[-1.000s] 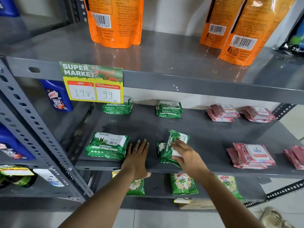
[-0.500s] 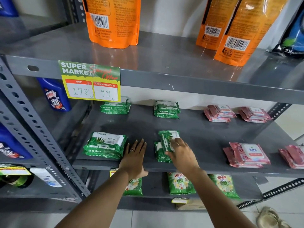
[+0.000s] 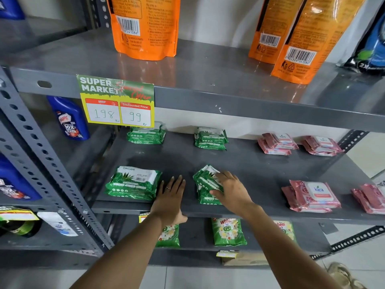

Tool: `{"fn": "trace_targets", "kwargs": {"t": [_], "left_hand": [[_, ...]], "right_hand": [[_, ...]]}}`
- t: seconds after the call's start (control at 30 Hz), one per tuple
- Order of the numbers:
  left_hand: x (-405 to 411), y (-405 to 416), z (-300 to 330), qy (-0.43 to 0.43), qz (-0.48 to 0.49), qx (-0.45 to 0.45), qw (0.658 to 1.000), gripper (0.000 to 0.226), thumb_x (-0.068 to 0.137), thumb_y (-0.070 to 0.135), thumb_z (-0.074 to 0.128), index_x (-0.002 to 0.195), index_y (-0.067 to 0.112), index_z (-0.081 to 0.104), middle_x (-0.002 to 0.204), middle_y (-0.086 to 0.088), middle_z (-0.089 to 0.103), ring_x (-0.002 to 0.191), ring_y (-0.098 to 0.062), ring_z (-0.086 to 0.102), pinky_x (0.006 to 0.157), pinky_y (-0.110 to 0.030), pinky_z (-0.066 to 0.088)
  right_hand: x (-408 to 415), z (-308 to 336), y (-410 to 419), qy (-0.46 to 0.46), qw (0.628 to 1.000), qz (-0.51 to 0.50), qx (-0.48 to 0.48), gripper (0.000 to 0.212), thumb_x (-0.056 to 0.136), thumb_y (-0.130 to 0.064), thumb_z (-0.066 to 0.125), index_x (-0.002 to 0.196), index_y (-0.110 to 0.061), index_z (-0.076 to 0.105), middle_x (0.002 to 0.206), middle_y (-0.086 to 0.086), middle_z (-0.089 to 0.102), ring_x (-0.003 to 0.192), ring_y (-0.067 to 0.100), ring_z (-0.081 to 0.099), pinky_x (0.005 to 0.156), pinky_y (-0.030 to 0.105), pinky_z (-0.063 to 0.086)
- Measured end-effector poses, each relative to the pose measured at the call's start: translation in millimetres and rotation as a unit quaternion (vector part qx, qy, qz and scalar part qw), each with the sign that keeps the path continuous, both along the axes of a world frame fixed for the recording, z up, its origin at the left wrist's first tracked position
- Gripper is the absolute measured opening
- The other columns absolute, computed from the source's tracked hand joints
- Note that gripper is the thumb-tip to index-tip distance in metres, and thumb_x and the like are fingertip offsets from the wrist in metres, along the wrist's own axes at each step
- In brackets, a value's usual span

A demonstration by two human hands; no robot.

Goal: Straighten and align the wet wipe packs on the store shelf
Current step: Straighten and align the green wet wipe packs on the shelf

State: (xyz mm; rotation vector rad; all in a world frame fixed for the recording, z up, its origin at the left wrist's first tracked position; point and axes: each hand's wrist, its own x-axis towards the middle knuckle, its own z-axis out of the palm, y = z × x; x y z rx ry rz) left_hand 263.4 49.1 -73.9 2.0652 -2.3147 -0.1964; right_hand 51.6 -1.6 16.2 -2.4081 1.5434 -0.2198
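On the grey middle shelf [image 3: 260,163] lie green and pink wet wipe packs. My right hand [image 3: 231,189] rests on a skewed stack of green packs [image 3: 205,184] near the front edge, fingers closed over its top pack. My left hand [image 3: 169,198] lies flat and open on the bare shelf just left of that stack. A neat green stack [image 3: 133,182] sits front left. Two more green stacks [image 3: 145,134] [image 3: 210,138] lie at the back. Pink packs sit front right [image 3: 312,196] and at the back right [image 3: 277,142] [image 3: 321,146].
Orange refill pouches [image 3: 145,28] [image 3: 300,38] stand on the shelf above, whose front carries a price tag [image 3: 117,101]. Blue bottles [image 3: 69,117] fill the left bay behind a perforated upright [image 3: 41,155]. Green detergent packets [image 3: 228,231] lie on the shelf below.
My right hand has turned and lowered the top green pack from tilted upward to lying nearly flat on its stack. My left hand has stayed flat on the shelf.
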Motion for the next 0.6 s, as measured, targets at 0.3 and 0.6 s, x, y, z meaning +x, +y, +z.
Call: {"fn": "trace_targets", "kwargs": {"t": [0.3,0.6], "left_hand": [[2.3,-0.6,-1.5,0.004,-0.009,-0.009,1.000,0.117,0.074,0.064,0.063,0.151,0.011,-0.008,0.161,-0.007,-0.010,0.146,-0.028,-0.009,0.117,-0.053,-0.003],[1.4,0.0,-1.3,-0.010,-0.011,0.001,1.000,0.116,0.078,0.066,0.059,0.149,0.012,-0.015,0.158,-0.004,-0.020,0.145,-0.028,-0.013,0.116,-0.054,-0.003]], "right_hand": [[-20.6,5.9,-14.2,-0.044,0.995,0.068,0.063,0.082,0.080,-0.032,0.074,0.147,-0.022,0.029,0.155,0.000,0.030,0.147,0.019,0.013,0.119,0.039,0.019],[-24.2,-3.6,-17.7,-0.035,0.994,0.065,0.082,0.083,0.073,-0.031,0.079,0.144,-0.026,0.036,0.149,-0.001,0.039,0.136,0.021,0.037,0.113,0.043,0.032]]}}
